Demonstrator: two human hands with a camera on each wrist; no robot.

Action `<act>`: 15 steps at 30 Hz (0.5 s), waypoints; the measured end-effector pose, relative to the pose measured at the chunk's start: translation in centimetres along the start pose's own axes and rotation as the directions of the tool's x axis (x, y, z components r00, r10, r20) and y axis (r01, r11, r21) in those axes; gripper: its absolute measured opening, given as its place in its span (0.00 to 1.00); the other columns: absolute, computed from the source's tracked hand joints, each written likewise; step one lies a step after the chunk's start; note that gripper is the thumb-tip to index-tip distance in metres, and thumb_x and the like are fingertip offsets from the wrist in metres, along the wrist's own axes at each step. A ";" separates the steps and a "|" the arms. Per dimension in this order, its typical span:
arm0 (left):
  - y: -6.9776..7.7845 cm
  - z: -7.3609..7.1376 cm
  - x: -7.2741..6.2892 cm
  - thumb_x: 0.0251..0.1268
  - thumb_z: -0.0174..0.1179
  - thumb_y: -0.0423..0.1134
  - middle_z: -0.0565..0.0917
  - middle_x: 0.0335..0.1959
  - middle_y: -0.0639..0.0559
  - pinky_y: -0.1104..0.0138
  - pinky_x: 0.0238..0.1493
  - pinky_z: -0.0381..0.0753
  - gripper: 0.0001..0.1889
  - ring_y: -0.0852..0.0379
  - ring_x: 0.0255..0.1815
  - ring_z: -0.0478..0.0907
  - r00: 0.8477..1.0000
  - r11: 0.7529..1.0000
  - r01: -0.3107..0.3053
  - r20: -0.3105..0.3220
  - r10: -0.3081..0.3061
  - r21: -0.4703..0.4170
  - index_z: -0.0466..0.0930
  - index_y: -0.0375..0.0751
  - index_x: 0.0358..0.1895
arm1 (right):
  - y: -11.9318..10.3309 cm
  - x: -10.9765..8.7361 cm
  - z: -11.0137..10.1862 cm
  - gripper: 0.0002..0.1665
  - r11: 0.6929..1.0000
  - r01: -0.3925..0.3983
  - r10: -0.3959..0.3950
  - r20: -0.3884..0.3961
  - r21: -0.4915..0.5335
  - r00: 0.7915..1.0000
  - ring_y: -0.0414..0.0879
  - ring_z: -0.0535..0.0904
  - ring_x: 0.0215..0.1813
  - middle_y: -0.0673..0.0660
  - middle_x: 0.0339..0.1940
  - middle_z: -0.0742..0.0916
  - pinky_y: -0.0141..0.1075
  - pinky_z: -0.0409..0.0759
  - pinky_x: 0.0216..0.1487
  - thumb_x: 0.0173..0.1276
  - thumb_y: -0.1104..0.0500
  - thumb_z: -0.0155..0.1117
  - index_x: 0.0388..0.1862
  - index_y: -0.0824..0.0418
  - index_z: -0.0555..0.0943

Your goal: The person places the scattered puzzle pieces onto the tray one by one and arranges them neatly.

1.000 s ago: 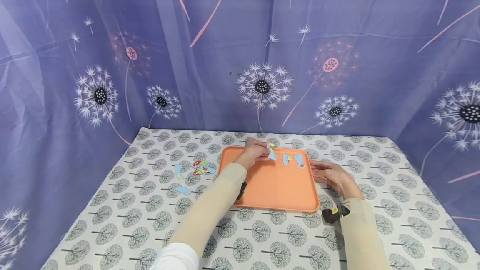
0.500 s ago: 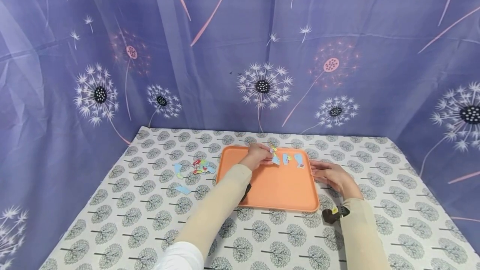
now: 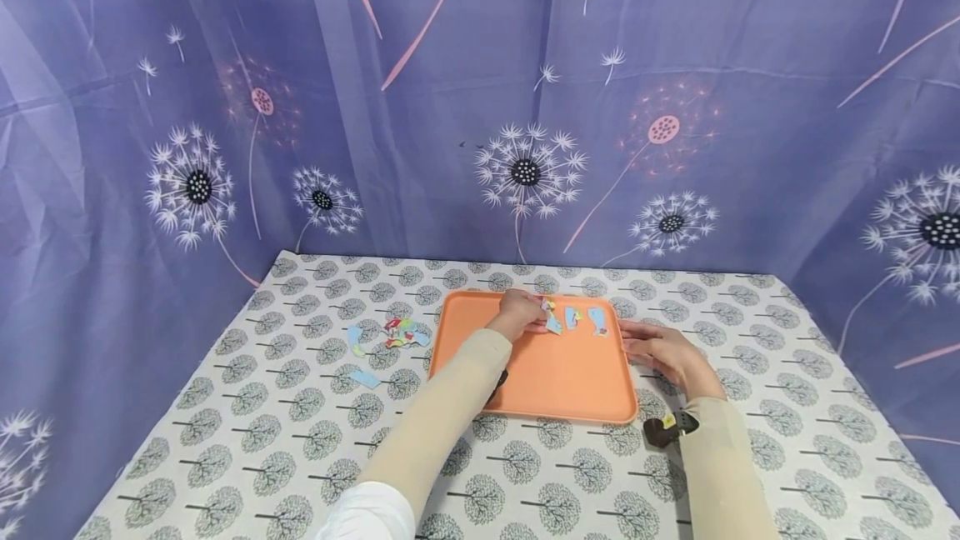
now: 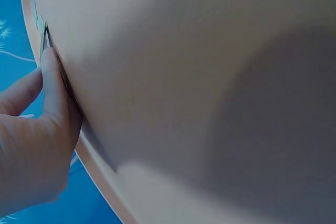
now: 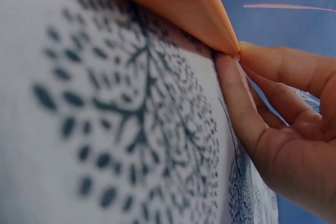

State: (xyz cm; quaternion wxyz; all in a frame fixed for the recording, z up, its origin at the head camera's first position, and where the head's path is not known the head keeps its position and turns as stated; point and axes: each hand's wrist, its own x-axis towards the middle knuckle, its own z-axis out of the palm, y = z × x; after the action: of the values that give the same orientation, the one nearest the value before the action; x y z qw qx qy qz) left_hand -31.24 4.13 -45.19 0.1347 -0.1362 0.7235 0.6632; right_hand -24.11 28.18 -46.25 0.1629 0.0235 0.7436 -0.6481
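My left hand (image 3: 520,310) is over the far side of the orange tray (image 3: 562,373), pinching a flat light-blue puzzle piece (image 3: 553,324) with yellow on it. Seen edge-on in the left wrist view, the piece lies close to the tray's surface between thumb and fingers. Two more light-blue pieces lie on the tray to its right: a middle puzzle piece (image 3: 572,318) and a right-hand puzzle piece (image 3: 597,321). At the tray's right edge my right hand (image 3: 663,352) pinches the rim (image 5: 228,45) between thumb and fingers.
Left of the tray, a heap of red, yellow and blue puzzle pieces (image 3: 402,332) lies on the tree-print tablecloth (image 3: 300,440). Two loose blue pieces, a curved piece (image 3: 355,340) and a straight piece (image 3: 365,378), are beside it. A purple dandelion curtain (image 3: 420,148) hangs behind.
My left hand has moved slightly right and lowered its puzzle piece toward the tray, beside the two others. The right hand stays at the rim.
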 end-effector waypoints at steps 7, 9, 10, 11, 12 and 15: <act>-0.3 0.0 0.9 0.50 0.64 0.16 0.83 0.28 0.39 0.67 0.20 0.86 0.14 0.57 0.13 0.76 0.999 0.999 0.042 -0.002 -0.042 0.028 0.79 0.24 0.42 | -0.1 0.0 0.0 0.38 1.000 -0.002 0.002 0.002 0.016 1.000 0.37 0.81 0.47 0.71 0.65 0.73 0.33 0.81 0.57 0.65 0.71 0.60 0.71 0.76 0.57; -0.3 0.0 1.0 0.50 0.64 0.16 0.82 0.26 0.41 0.67 0.20 0.86 0.13 0.57 0.12 0.76 0.999 0.998 0.043 -0.010 -0.043 0.040 0.79 0.25 0.41 | -0.1 0.0 0.0 0.38 1.000 -0.002 0.002 0.004 0.009 1.000 0.37 0.81 0.48 0.71 0.65 0.72 0.33 0.81 0.57 0.65 0.71 0.60 0.71 0.76 0.58; -0.2 0.0 1.0 0.50 0.64 0.16 0.81 0.26 0.41 0.67 0.20 0.86 0.13 0.57 0.12 0.76 0.999 0.998 0.042 -0.014 -0.041 0.049 0.79 0.25 0.41 | -0.1 0.0 0.1 0.38 1.000 -0.003 0.003 0.005 0.005 1.000 0.38 0.80 0.48 0.71 0.66 0.72 0.33 0.81 0.57 0.65 0.71 0.60 0.71 0.75 0.58; -0.2 0.0 0.9 0.50 0.64 0.16 0.81 0.26 0.41 0.67 0.20 0.86 0.13 0.56 0.12 0.76 0.999 0.998 0.042 -0.019 -0.041 0.053 0.79 0.25 0.40 | -0.1 0.0 0.1 0.38 1.000 -0.004 0.004 0.006 0.000 1.000 0.38 0.80 0.49 0.71 0.66 0.72 0.33 0.81 0.57 0.65 0.71 0.60 0.71 0.75 0.58; -0.1 0.0 0.9 0.50 0.64 0.16 0.81 0.25 0.41 0.67 0.20 0.86 0.12 0.56 0.13 0.76 0.999 0.997 0.039 -0.022 -0.037 0.064 0.79 0.25 0.40 | -0.1 0.0 0.1 0.38 1.000 -0.005 0.005 0.007 -0.004 1.000 0.38 0.80 0.49 0.72 0.66 0.71 0.33 0.81 0.57 0.65 0.71 0.60 0.71 0.75 0.58; 0.1 0.0 0.6 0.50 0.65 0.17 0.82 0.26 0.41 0.67 0.19 0.86 0.12 0.55 0.13 0.78 0.999 0.994 0.021 -0.035 -0.017 0.105 0.80 0.26 0.40 | -0.1 -0.1 0.1 0.38 1.000 -0.008 0.008 0.005 -0.005 1.000 0.38 0.80 0.49 0.72 0.66 0.71 0.34 0.81 0.57 0.65 0.71 0.60 0.72 0.74 0.58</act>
State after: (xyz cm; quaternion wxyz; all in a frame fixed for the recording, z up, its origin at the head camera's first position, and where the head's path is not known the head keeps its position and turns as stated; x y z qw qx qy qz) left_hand -31.78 4.12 -45.34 0.1357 -0.1472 0.7583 0.6204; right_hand -24.07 28.04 -46.11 0.1671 0.0244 0.7446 -0.6457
